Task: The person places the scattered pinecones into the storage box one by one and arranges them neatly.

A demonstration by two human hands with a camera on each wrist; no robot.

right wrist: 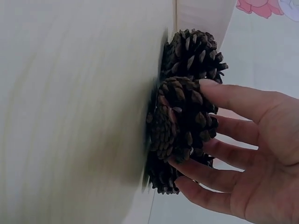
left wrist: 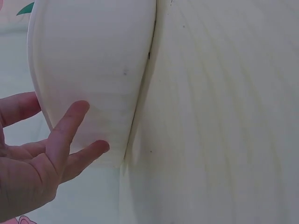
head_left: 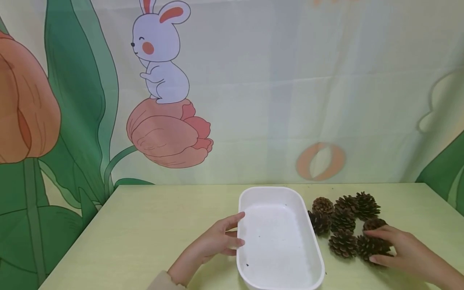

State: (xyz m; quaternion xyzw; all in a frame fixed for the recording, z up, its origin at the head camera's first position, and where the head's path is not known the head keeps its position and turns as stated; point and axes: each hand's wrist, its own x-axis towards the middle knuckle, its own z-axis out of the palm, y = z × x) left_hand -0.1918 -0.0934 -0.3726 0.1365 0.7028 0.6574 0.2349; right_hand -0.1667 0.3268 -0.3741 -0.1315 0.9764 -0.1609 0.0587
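Gripping a pine cone (head_left: 373, 246), no cones in the white tray (head_left: 279, 233)

Progress, my judgement: very early. Done so far: the right hand (head_left: 404, 250) has its thumb and fingers round one pine cone, at the near end of the group. Left: I can't tell from these views whether that cone is off the table (head_left: 145, 229) at all, and the other cones (head_left: 343, 244) all sit outside the tray, so nearly all of the work looks undone.

Container: one white tray, long side running away from the person, upright on the table. Inside: no cones, just a few small dark specks (head_left: 247, 265), the clearest near the left wall at the close end. Can't tell what the specks are.

Cones: about eight counting the held one, bunched to the right of the tray, several touching or overlapping. The leftmost is right up by the tray's right rim; contact there unclear.

Hands: left hand (head_left: 217, 239) holds the tray's left side, digits over the rim and others spread along the outer wall. Right hand's grasp is about one cone wide.
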